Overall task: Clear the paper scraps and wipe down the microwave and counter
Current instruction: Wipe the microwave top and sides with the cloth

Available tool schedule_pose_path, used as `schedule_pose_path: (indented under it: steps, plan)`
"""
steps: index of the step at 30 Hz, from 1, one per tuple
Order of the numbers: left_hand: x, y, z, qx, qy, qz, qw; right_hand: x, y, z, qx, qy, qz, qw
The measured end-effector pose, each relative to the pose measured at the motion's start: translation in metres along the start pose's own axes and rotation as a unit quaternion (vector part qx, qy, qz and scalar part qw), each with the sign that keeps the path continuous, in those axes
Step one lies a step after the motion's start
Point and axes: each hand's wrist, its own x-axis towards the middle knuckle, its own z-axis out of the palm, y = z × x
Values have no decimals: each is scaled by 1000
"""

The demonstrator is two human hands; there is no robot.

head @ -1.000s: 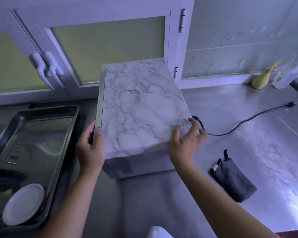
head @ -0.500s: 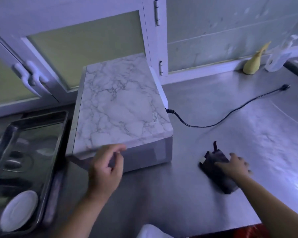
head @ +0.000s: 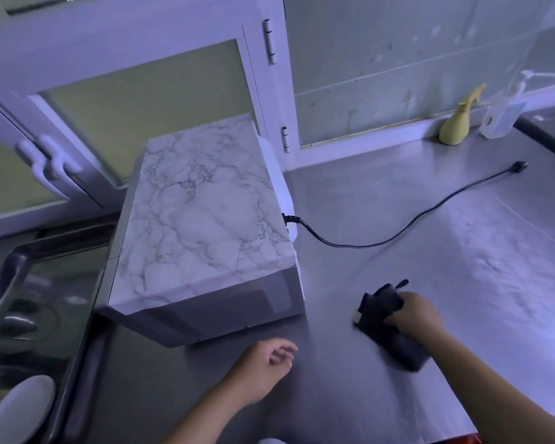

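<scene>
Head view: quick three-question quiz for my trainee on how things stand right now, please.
1. True or false: the microwave plug lies loose on the counter.
2. The right hand has its grip on: A) a sponge, B) the dark cloth, C) a spoon?
3. Fill in: the ___ hand holds nothing.
Key: 1 true; 2 B; 3 left hand.

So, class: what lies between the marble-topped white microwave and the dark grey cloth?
Nothing: in the head view only bare steel counter separates the marble-topped microwave from the dark grey cloth the right hand grips.
</scene>
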Motion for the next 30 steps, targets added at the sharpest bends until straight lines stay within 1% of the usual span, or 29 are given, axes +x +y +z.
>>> schedule_pose_path:
  steps: [3, 6, 7, 9, 11, 12, 14, 16, 17, 18, 19, 20, 21, 23, 25, 26, 29, 30]
  plan:
    - [4, 15, -8, -57, 15, 6, 998, -19, -18, -12, 40, 47, -90, 994]
    - [5, 37, -16, -116, 19, 25, 993, -52, -39, -26, 173, 62, -165, 969]
    - [3, 45, -17, -145, 10, 28, 989, -67, -46, -31, 223, 49, -183, 956]
    - [-2, 59, -19, -232, -16, 47, 972, -97, -61, -38, 308, -24, -212, 927]
    - [-8, 66, -24, -310, -35, 80, 947, -123, -78, -39, 349, -98, -214, 907]
    - [-13, 68, -27, -345, -38, 89, 934, -132, -85, -36, 357, -116, -208, 903]
    - [-23, 66, -37, -393, -21, 91, 915, -147, -101, -23, 373, -115, -189, 901]
    - [-33, 56, -47, -401, 14, 79, 913, -162, -119, 0, 385, -71, -157, 907]
    - [-38, 48, -52, -402, 27, 67, 913, -170, -128, 15, 374, -29, -138, 917]
    - [-43, 39, -58, -405, 36, 50, 912, -181, -138, 29, 340, 35, -125, 931]
    - [-48, 30, -63, -413, 45, 29, 909, -194, -146, 44, 294, 102, -133, 941]
    - [-54, 20, -70, -423, 55, 4, 905, -206, -152, 58, 249, 147, -166, 943]
    - [-59, 10, -77, -431, 62, -20, 900, -219, -158, 70, 214, 159, -212, 940]
    - [-68, -6, -91, -432, 58, -45, 899, -243, -168, 94, 135, 111, -280, 944]
    - [-76, -19, -99, -419, 32, -40, 907, -261, -177, 118, 75, 76, -284, 953]
    - [-81, -23, -101, -408, 18, -33, 912, -268, -183, 129, 85, 76, -271, 956]
    - [-95, -27, -102, -335, -6, -1, 942, -284, -195, 157, 221, 123, -217, 943]
    - [-99, -25, -103, -303, -9, 14, 953, -288, -197, 162, 244, 143, -195, 939]
